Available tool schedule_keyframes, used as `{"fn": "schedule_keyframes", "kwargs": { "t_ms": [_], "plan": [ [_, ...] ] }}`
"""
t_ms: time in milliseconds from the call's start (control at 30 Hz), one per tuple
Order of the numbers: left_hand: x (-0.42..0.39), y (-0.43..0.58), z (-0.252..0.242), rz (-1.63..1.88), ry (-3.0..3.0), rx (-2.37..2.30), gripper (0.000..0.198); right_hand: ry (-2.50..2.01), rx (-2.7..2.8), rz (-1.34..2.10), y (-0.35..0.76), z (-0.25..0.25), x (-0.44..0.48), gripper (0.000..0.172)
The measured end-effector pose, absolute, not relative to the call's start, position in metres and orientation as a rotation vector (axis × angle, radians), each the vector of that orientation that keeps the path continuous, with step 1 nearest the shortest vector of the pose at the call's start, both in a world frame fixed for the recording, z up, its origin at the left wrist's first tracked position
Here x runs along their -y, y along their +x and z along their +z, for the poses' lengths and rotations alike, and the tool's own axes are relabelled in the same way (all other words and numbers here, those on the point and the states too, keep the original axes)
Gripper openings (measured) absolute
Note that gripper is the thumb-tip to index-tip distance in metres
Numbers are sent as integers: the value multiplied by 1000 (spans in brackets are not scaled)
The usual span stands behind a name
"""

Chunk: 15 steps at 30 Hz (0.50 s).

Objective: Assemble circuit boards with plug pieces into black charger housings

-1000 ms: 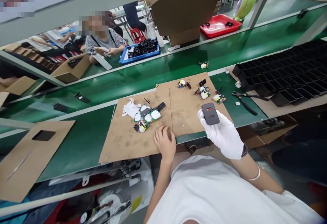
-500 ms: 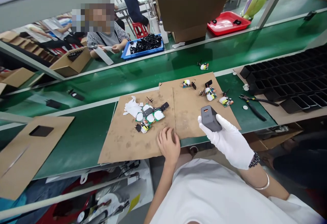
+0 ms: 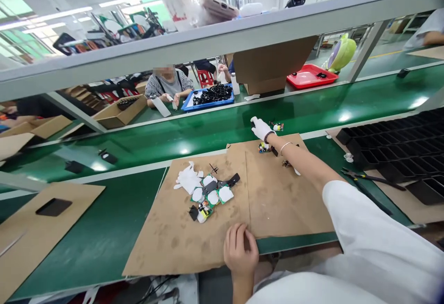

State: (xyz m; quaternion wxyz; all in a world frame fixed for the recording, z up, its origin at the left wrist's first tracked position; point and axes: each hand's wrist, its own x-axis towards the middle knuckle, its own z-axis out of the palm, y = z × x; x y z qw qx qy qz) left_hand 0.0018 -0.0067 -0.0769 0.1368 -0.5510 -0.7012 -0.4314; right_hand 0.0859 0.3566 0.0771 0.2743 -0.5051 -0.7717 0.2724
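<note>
My right hand [image 3: 261,129], in a white glove, is stretched far out over the green conveyor belt [image 3: 208,130], just left of a small circuit board [image 3: 278,126] lying on it. The dark grey charger body it held does not show, and the fingers are too small to read. My bare left hand [image 3: 240,250] rests on the near edge of the brown cardboard sheet [image 3: 277,197], fingers loosely bent, holding nothing. A cluster of circuit boards with white caps [image 3: 211,196] and a spare white glove [image 3: 188,182] lie on the cardboard ahead of it.
More boards [image 3: 265,147] lie under my right forearm. Pliers [image 3: 369,179] and black cell trays [image 3: 398,147] are at right. Two black parts [image 3: 108,157] sit on the belt at left. Across the belt a person sits by a blue bin [image 3: 208,97]; a cardboard box [image 3: 274,66] and a red tray [image 3: 310,76] stand there too.
My right hand has gone from holding the grey charger near my body to reaching out over the conveyor belt. The camera has tipped upward. My left hand has stayed on the cardboard edge.
</note>
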Motion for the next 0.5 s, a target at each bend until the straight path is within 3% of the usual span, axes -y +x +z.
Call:
{"fn": "schedule_keyframes", "kwargs": {
  "t_ms": [233,500],
  "plan": [
    [13,2,-85,-1284,-1643,2063,32,-1556,2269,491,105,53,-416,35],
    [8,2,-70,-1207,-1654,1977,26,-1521,2497,553,154,40,-432,23]
  ]
}}
